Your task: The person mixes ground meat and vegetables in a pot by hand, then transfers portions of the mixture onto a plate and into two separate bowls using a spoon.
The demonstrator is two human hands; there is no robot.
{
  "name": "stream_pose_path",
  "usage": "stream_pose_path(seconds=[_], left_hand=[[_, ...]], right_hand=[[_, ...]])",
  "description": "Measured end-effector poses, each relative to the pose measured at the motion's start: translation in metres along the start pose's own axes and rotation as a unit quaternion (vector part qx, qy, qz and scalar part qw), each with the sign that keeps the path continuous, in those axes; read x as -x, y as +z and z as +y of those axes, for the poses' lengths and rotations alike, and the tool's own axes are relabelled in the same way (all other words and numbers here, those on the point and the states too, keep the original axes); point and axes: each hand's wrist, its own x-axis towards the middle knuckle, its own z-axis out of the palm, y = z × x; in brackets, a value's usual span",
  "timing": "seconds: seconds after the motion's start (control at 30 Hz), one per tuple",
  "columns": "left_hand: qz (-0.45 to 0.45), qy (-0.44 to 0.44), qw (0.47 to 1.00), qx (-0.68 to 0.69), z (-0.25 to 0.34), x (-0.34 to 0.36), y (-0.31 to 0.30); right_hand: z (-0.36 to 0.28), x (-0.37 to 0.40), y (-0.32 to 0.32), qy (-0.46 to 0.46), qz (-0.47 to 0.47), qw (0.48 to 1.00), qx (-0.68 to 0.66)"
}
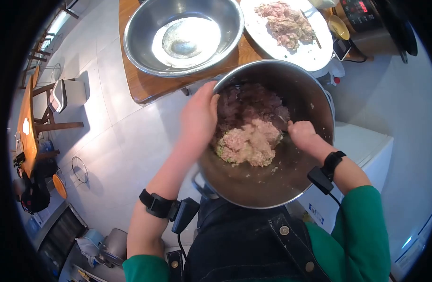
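Observation:
A large steel pot (291, 188) holds pinkish minced meat (251, 142) with green bits, in light and shade. My left hand (199, 113) grips the pot's left rim, fingers over the edge. Inside the pot, at the right of the meat, my right hand (302, 134) is closed; whatever it holds is hidden. Beyond the pot, a wide steel basin (227, 35) with a shiny, smeared bottom rests on the wooden table (136, 89). Beside it a white plate (317, 54) carries more minced meat (286, 24).
An electric cooker (366, 23) with a lit display stands at the top right, near a yellowish bowl (338, 27). A white cabinet (366, 143) is right of the pot. On the left are a bin (74, 95) and another wooden table (28, 115).

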Motion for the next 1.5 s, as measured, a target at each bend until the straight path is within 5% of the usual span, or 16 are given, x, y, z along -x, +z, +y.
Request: stream_pose_path(seconds=[0.07,0.23,0.37,0.67,1.2,1.27,1.3,1.37,1.4,1.47,1.5], left_hand=[[-0.002,-0.003,1.000,-0.011,-0.002,0.002,0.001],[-0.012,-0.004,1.000,-0.012,0.001,-0.004,0.001],[-0.034,-0.041,0.998,-0.014,0.002,-0.006,0.001],[-0.010,-0.019,1.000,-0.005,0.000,-0.008,0.003],[0.019,0.007,1.000,-0.018,0.005,-0.004,0.002],[0.021,0.009,1.000,-0.015,0.004,-0.004,0.002],[0.024,0.013,0.999,-0.020,0.003,-0.004,0.002],[0.027,0.015,0.999,-0.020,0.000,-0.003,0.003],[0.022,0.012,1.000,-0.015,-0.001,-0.003,0.004],[0.019,0.010,1.000,-0.008,-0.002,-0.003,0.003],[0.014,0.003,1.000,-0.008,-0.002,-0.003,0.003]], right_hand=[[-0.005,-0.005,0.014,-0.034,-0.002,0.999,-0.016],[-0.021,-0.023,0.036,0.054,-0.116,0.975,-0.182],[-0.038,-0.042,0.063,0.057,-0.086,0.963,-0.250],[-0.056,-0.073,0.025,-0.088,-0.135,0.949,-0.271],[-0.104,-0.054,0.053,-0.123,-0.001,0.906,-0.405],[-0.097,-0.041,0.025,-0.111,-0.144,0.872,-0.454],[-0.091,-0.032,0.010,-0.110,-0.141,0.875,-0.450],[-0.078,-0.010,-0.018,-0.009,-0.292,0.753,-0.590],[-0.068,-0.001,-0.032,-0.005,-0.294,0.754,-0.588],[-0.047,0.012,-0.050,-0.040,-0.215,0.872,-0.437],[-0.042,0.018,-0.047,-0.039,-0.216,0.873,-0.436]])
